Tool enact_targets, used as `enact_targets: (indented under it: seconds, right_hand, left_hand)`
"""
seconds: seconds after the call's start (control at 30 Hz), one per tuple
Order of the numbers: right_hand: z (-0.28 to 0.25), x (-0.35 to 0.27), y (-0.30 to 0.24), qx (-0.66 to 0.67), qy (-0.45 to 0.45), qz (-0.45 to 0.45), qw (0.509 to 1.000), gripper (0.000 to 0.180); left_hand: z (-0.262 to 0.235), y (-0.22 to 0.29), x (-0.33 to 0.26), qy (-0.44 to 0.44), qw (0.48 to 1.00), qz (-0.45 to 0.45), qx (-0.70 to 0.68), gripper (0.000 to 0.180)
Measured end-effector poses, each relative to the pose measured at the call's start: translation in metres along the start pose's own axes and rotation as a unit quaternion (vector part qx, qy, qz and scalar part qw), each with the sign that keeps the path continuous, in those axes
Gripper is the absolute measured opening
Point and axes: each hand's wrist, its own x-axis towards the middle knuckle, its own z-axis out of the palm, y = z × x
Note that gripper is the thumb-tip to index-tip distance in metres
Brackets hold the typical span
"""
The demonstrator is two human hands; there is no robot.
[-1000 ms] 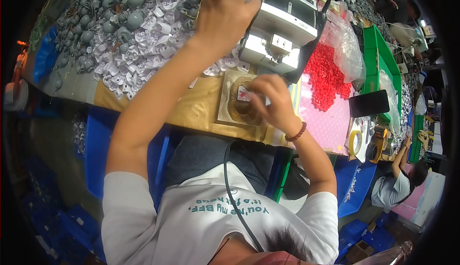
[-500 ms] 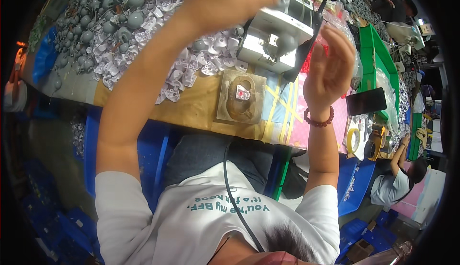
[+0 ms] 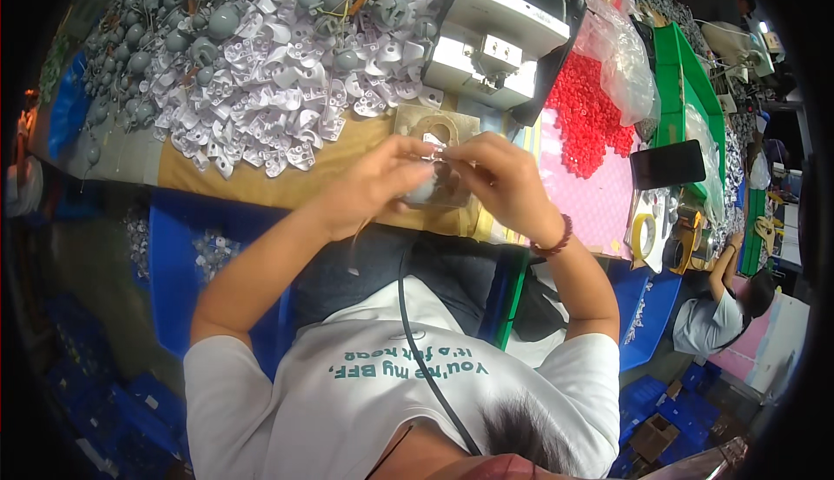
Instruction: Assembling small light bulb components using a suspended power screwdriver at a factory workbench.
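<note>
Alignment is apparently occupying you: your left hand (image 3: 372,183) and right hand (image 3: 506,181) are pinching a white plastic part (image 3: 435,143) over the square fixture block (image 3: 407,123) near you; the next move is probably demanding steadiness.

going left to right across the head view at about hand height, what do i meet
Pile of white plastic pieces → left hand → right hand → pile of small red parts → black smartphone.

Heaped parts (image 3: 261,89) and blue bins (image 3: 660,313) mark a workshop.
</note>
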Motion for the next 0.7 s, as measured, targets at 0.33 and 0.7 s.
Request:
enact_targets:
  seconds: [0.33, 0.7]
  right_hand:
    - [0.028, -0.005, 0.027, -0.223, -0.008, -0.087, 0.971, 0.031]
    - [0.017, 0.004, 0.019, -0.264, -0.089, -0.094, 0.956, 0.028]
  left_hand:
    - [0.008, -0.042, 0.018, 0.244, 0.789, 0.297, 0.479, 0.047]
    - [0.009, -0.026, 0.024, 0.218, 0.784, 0.278, 0.51, 0.036]
